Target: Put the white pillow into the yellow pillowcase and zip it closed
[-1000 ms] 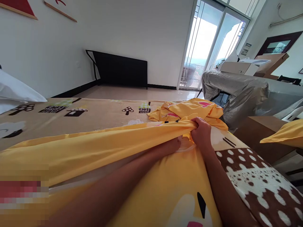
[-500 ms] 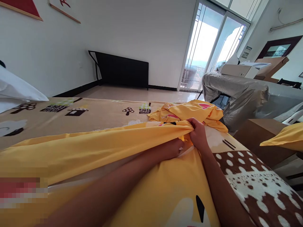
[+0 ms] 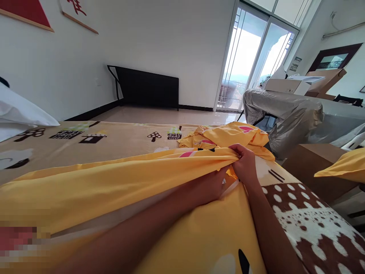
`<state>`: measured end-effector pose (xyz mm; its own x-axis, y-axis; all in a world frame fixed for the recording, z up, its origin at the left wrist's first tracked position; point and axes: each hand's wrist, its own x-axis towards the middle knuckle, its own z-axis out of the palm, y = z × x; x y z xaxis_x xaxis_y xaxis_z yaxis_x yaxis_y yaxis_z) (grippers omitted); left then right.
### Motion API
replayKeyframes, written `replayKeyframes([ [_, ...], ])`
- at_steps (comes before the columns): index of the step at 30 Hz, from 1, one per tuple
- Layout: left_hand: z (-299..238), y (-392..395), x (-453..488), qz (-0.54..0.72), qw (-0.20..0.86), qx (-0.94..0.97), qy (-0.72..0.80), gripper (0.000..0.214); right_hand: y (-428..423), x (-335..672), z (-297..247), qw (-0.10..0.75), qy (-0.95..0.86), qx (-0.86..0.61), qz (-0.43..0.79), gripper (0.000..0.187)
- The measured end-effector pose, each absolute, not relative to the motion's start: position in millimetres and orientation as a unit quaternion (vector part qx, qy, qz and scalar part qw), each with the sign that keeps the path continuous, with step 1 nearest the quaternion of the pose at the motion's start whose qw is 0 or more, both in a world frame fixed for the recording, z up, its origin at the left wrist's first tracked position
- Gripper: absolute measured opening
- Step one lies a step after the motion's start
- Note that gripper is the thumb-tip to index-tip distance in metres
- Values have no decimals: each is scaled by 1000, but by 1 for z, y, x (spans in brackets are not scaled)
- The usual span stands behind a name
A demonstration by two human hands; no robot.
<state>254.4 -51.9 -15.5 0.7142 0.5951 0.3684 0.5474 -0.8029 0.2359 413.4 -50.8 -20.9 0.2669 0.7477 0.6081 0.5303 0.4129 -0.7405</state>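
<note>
A yellow duvet cover (image 3: pixel 108 182) with cartoon prints lies across the bed, its far end bunched up near the bed's corner. My right hand (image 3: pixel 245 164) pinches a fold of its upper layer at the opening. My left hand (image 3: pixel 209 185) reaches under that lifted layer, its fingers hidden inside the cover, touching a white edge of fabric there. Both forearms stretch over the lower yellow layer.
A beige bedsheet (image 3: pixel 94 141) with mushroom prints covers the bed. A white pillow (image 3: pixel 17 112) lies at the left. A brown and white spotted blanket (image 3: pixel 310 224) lies at the right. Beyond it stand a plastic-wrapped sofa (image 3: pixel 291 114) with boxes, a glass door, and a black panel against the wall.
My right hand has shifted slightly right and lifted the yellow fold a little. My left hand has pushed further under the layer. The view has tilted down slightly.
</note>
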Motion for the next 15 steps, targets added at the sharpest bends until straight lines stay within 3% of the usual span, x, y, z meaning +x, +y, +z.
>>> replayKeyframes([
  [8, -25, -36, 268, 221, 107, 900, 361, 43, -54, 416, -18, 566, -621, -538, 66, 35],
  [15, -31, -41, 261, 258, -5, 923, 286, 47, -50, 417, -19, 553, -642, -530, 44, 33],
])
